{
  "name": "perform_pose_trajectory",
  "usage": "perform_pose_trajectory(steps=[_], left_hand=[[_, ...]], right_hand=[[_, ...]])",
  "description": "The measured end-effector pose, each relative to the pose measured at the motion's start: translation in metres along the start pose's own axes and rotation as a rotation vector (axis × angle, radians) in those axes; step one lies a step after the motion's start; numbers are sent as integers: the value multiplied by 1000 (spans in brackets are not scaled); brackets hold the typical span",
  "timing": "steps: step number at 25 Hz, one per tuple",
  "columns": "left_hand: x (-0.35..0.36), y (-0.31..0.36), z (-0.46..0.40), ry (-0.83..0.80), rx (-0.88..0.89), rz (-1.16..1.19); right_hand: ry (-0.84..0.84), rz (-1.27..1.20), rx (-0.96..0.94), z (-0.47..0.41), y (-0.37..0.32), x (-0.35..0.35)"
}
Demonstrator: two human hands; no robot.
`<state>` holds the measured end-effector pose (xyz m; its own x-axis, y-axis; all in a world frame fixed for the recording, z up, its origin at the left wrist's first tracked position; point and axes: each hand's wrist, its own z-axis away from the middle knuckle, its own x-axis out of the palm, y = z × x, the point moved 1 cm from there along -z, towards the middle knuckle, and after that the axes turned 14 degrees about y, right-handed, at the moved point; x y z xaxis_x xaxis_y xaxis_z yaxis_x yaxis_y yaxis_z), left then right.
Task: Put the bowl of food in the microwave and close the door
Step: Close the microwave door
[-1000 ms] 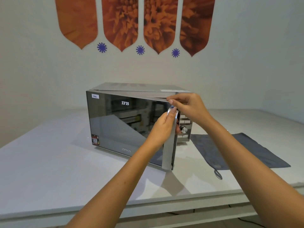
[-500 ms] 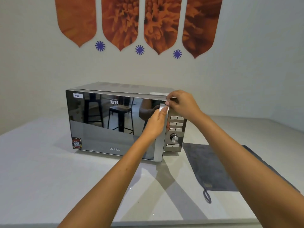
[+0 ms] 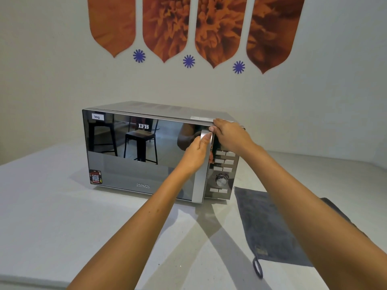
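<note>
A silver microwave [image 3: 146,114] stands on the white table, its mirrored door [image 3: 134,155] flush with the front. My left hand [image 3: 198,152] presses on the vertical silver door handle [image 3: 201,181] near its top, thumb along the bar. My right hand [image 3: 229,136] rests on the microwave's top right front corner, just above the control panel [image 3: 223,172], fingers curled over the edge. The bowl of food is hidden; the mirrored door shows only reflections.
A dark grey cloth [image 3: 266,227] with a hanging loop lies on the table [image 3: 52,227] right of the microwave. A wall with orange flower panels stands close behind. The table's front edge runs along the bottom left.
The door has swung from partly open to flush against the microwave front under my left hand. My right hand stayed on the top corner. The view has moved closer.
</note>
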<state>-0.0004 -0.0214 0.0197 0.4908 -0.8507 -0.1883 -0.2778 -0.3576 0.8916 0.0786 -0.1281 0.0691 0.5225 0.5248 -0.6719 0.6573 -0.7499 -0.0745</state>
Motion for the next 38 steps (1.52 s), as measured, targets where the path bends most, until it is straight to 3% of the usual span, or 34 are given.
perform_pose_trajectory(steps=[38], left_hand=[[19, -14, -31, 75, 59, -36]], right_hand=[[240, 149, 102, -6, -5, 15]])
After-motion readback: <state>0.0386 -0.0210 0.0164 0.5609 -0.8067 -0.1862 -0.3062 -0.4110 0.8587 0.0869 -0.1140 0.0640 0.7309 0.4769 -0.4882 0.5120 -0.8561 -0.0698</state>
